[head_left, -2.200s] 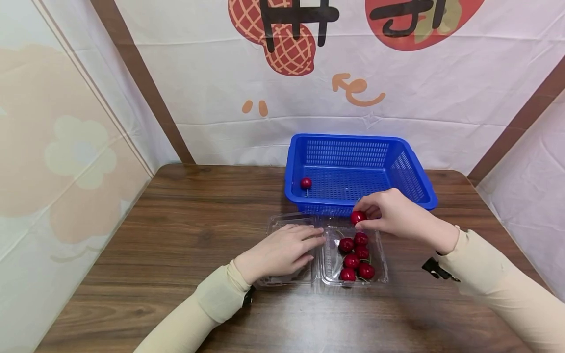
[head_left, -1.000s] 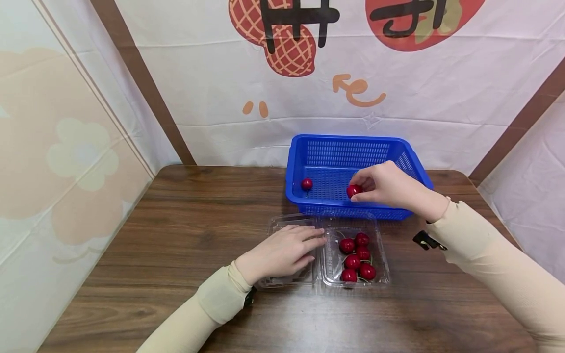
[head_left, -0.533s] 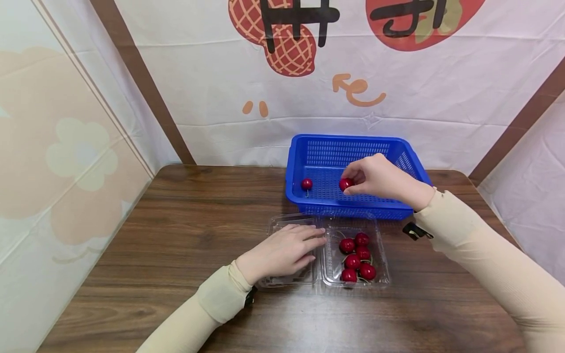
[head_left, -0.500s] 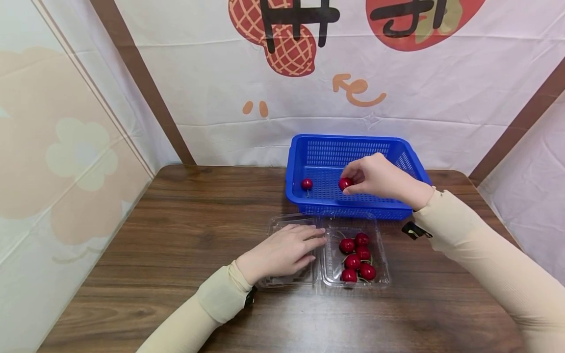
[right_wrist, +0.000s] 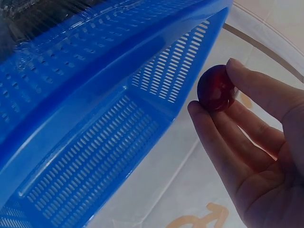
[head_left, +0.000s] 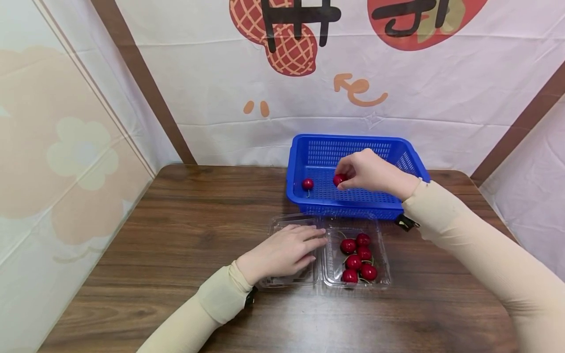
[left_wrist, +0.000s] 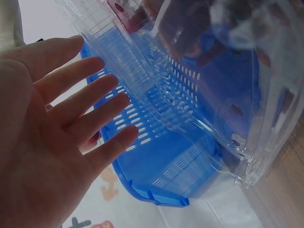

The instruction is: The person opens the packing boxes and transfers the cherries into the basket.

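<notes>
My right hand pinches a dark red cherry between thumb and fingers, over the blue plastic basket. The right wrist view shows that cherry at the fingertips, beside the basket wall. Another cherry lies at the basket's left end, its stem pointing toward me. My left hand lies palm down with straight fingers over the left half of an open clear plastic clamshell box. Several cherries with green stems sit in its right half. In the left wrist view, the fingers are spread beside the clear plastic.
The box stands on a wooden table, directly in front of the basket. Behind the table hangs a white printed cloth, close to the basket's back rim. A second cloth panel borders the left side.
My right hand has carried the cherry up from above the clamshell box, over the basket's front rim and leftward above the basket. The left hand has stayed in place.
</notes>
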`<state>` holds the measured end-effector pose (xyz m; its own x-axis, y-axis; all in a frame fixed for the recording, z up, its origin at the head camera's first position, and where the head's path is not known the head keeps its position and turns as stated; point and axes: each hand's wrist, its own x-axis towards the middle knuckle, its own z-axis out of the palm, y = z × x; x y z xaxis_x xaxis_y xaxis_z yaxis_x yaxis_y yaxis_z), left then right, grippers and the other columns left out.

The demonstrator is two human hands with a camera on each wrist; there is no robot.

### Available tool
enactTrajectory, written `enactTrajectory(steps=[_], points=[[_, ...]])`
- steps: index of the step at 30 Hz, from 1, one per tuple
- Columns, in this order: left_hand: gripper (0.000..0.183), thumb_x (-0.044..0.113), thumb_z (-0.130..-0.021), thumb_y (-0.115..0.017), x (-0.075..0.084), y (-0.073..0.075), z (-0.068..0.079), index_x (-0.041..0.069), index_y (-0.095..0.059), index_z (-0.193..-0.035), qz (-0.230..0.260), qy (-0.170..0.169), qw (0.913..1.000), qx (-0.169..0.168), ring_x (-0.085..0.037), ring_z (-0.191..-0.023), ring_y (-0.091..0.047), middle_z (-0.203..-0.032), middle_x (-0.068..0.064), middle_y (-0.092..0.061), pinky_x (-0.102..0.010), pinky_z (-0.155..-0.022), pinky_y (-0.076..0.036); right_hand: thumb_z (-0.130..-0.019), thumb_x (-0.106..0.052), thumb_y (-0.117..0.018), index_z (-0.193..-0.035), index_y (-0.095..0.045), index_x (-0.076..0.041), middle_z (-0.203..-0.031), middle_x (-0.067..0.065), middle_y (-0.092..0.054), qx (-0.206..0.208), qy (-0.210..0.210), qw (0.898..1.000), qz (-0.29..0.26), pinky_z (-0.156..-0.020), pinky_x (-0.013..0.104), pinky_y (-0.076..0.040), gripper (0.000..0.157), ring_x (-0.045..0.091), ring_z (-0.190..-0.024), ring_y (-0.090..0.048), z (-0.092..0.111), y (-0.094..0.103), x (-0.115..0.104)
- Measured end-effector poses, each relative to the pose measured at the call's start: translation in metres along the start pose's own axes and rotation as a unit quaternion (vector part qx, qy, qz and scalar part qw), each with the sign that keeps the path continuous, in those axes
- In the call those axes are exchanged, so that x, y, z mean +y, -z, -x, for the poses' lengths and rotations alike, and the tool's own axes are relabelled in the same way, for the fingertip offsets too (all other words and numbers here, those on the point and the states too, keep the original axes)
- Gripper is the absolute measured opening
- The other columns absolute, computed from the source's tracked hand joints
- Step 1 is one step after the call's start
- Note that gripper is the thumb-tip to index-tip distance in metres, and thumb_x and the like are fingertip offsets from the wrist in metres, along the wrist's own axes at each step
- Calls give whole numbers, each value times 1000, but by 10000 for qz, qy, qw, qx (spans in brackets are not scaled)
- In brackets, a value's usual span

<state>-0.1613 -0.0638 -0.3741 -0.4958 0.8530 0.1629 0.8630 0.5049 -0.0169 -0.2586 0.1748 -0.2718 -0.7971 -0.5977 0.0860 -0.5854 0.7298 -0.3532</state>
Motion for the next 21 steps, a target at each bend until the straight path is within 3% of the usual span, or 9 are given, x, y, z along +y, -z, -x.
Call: enactTrajectory(steps=[21], points=[[44,28,-93,-57,0,0,-1,15,-54,-134,-8,-11,10000,-26,-22,-129,-49,-140,-4,-52,-39,-107,-39,-76,-21,-80,-94,-71,-8,-87,5,-72,-146,-400,9991,10,-78,35,-56,23,15,-80,-67,-43,1,7]])
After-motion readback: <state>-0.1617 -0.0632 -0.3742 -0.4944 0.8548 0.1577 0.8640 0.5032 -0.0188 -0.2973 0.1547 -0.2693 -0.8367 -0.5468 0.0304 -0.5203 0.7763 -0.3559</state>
